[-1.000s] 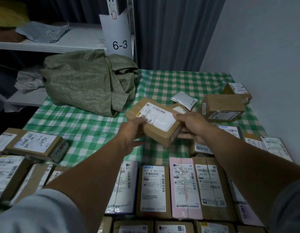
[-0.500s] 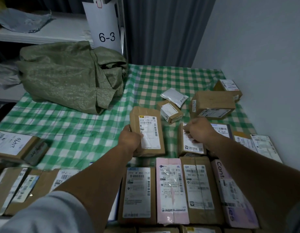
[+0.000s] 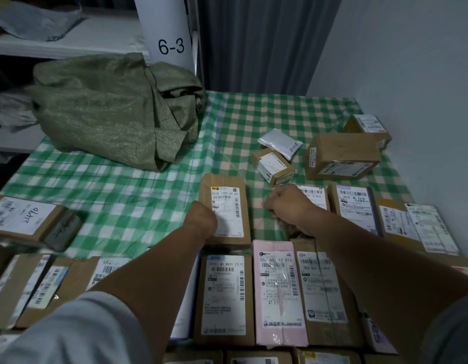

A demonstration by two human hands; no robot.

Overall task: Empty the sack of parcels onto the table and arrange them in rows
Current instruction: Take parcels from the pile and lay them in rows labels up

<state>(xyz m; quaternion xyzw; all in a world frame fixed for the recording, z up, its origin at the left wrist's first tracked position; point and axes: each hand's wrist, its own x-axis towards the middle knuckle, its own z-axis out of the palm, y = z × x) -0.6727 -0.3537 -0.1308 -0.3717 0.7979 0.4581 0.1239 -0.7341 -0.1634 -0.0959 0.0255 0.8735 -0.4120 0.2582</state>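
The brown parcel (image 3: 225, 208) now lies flat on the checked table (image 3: 122, 195), label up, with its near end just behind the front row and above the box-shaped parcel (image 3: 223, 298) there. A second ago we had it tilted in the air between both hands. Since then it has come down and been squared to the row, so a second row has begun. Our left hand (image 3: 202, 219) is at its near-left edge, fingers curled round that edge with the thumb side over the label, so we judge it still steadies the parcel. Our right hand (image 3: 288, 206) has let go and moved to the neighbouring labelled parcel (image 3: 312, 195). It is clenched over that parcel's near end, but we cannot tell whether the fingers pinch it or only push. A strip of bare cloth shows between the two parcels, so closing that gap looks like the next job. The pink parcel (image 3: 278, 290) sits in the front row below the gap. Farther back, a small box (image 3: 273, 165), a white pouch (image 3: 280, 141) and a large box (image 3: 341, 156) lie loose and unsorted. The green sack (image 3: 109, 109) is slumped at the far left, apparently emptied, so most of what remains is arranging.
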